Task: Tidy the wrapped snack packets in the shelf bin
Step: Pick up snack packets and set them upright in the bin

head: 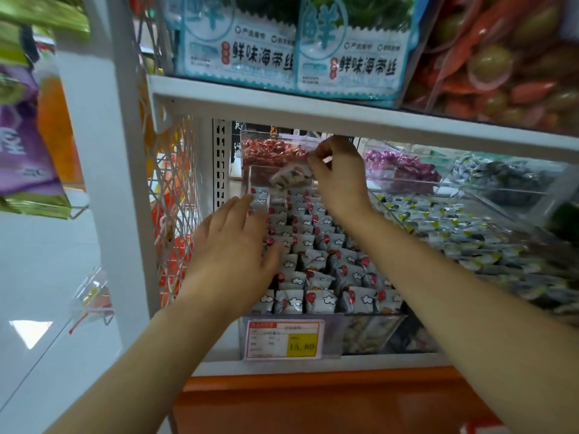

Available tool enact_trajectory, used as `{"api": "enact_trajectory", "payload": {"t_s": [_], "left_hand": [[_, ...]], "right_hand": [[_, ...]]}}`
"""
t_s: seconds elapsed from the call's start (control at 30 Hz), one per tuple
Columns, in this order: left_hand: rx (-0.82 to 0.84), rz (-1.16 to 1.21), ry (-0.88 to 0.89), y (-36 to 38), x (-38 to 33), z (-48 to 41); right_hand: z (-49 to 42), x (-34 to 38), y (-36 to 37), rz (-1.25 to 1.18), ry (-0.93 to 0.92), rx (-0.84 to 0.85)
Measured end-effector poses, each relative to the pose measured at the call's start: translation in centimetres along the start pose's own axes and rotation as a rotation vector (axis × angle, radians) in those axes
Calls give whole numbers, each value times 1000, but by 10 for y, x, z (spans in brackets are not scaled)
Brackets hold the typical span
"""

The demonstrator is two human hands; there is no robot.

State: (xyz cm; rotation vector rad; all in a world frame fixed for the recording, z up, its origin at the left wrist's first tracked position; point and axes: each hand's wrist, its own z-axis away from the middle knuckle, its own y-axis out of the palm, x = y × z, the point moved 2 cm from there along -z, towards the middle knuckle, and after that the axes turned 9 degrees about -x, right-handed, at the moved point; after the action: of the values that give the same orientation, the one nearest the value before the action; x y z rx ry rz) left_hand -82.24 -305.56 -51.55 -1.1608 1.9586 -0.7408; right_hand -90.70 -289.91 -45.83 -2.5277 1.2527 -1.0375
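We pinch one packet (291, 177) in the fingers (316, 166) of our right hand (340, 177) over the bin's (369, 333) back, left hand (232, 249) spread wide over the rows (313, 245) below them, and a loose pinch could drop it and topple those rows.

"鲜味海带丝" on upper-shelf packets (239, 57); "15.80" on price tag (283, 339).

White metal shelving (313, 103) — pale glossy floor (37, 277), orange base panel (313, 402).
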Motion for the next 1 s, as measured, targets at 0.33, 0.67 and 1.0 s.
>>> {"api": "enact_trajectory", "payload": {"t_s": [0.33,0.67,1.0], "left_hand": [[-192,230,-33,-34,-21,28],[50,993,-328,-28,-37,39],[60,1365,-660,-24,-36,37]], "right_hand": [[101,4,-103,-802,702,105],[117,2,-130,-1015,852,106],[118,0,-123,-1164,1150,124]]}}
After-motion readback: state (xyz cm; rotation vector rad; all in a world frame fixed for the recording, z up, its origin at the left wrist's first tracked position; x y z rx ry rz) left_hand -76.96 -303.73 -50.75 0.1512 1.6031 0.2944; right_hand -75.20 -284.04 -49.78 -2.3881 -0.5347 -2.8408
